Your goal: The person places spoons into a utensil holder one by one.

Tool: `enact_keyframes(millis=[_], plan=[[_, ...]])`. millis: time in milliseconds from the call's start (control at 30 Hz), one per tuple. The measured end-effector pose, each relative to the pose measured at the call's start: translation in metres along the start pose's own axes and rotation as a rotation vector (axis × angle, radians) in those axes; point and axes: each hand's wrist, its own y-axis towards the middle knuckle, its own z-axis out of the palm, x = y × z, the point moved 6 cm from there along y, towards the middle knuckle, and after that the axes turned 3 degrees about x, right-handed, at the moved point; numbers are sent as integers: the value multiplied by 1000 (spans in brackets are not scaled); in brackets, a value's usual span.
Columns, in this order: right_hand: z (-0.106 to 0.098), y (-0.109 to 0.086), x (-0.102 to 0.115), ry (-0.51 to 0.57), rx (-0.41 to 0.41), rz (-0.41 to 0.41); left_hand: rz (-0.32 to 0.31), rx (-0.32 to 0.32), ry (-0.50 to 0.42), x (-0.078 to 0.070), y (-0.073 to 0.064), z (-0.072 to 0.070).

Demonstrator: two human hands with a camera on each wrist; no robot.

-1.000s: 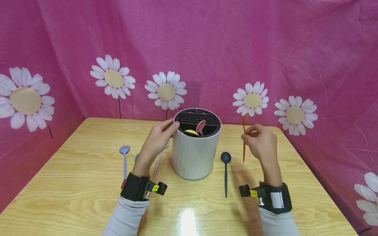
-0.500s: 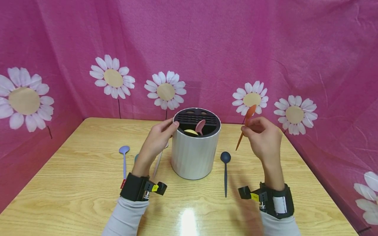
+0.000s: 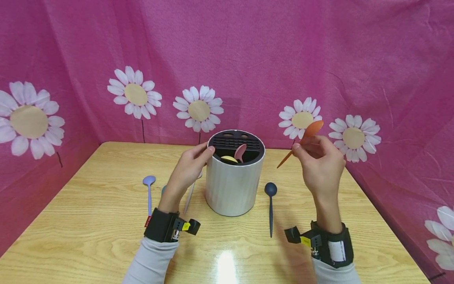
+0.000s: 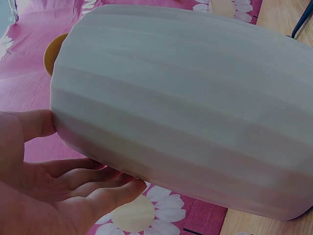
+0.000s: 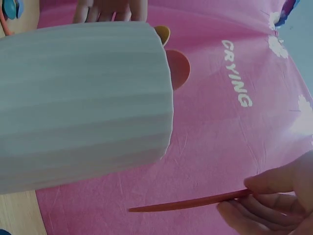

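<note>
A white ribbed utensil holder (image 3: 231, 193) with a dark slotted top stands upright on the table. My left hand (image 3: 189, 163) holds its left side near the top, thumb at the rim and fingers along the wall (image 4: 161, 98). Inside the front compartment are a pink spoon-like utensil (image 3: 240, 152) and a yellow utensil (image 3: 229, 159). To the right of the holder, my right hand (image 3: 323, 167) pinches an orange spoon (image 3: 313, 128) above the table. It is tilted, bowl up to the right, its handle (image 5: 171, 204) pointing down toward the holder. The fingers partly hide its middle.
A dark spoon-shaped utensil (image 3: 270, 190) lies on the table (image 3: 227, 244) right of the holder. Left of it lie a purple spoon-shaped utensil (image 3: 149, 180), a pale-handled utensil (image 3: 189, 197) and a mostly hidden teal one (image 3: 164, 189). A pink flowered cloth (image 3: 248, 71) hangs behind.
My right hand has risen slightly and turned, tilting the orange spoon from upright to slanted, with its bowl now up to the right. The left hand and holder stay in place.
</note>
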Motion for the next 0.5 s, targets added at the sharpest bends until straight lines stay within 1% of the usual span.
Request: enact_keyframes(millis=[133, 200, 333, 367, 433, 500], plan=[[-4, -3, 22, 82, -77, -50, -5, -2, 6, 0, 1, -1], [-5, -4, 28, 119, -108, -68, -10, -2, 6, 0, 1, -1], [-3, -5, 22, 198, -150, -109, -6, 2, 1, 0, 0, -1], [-2, -4, 18, 219, -160, -114, -10, 3, 2, -5, -2, 0], [-1, -5, 15, 253, -173, -144, -8, 3, 2, -6, -3, 0], [0, -6, 16, 281, -184, -167, -11, 1, 3, -6, -3, 0]])
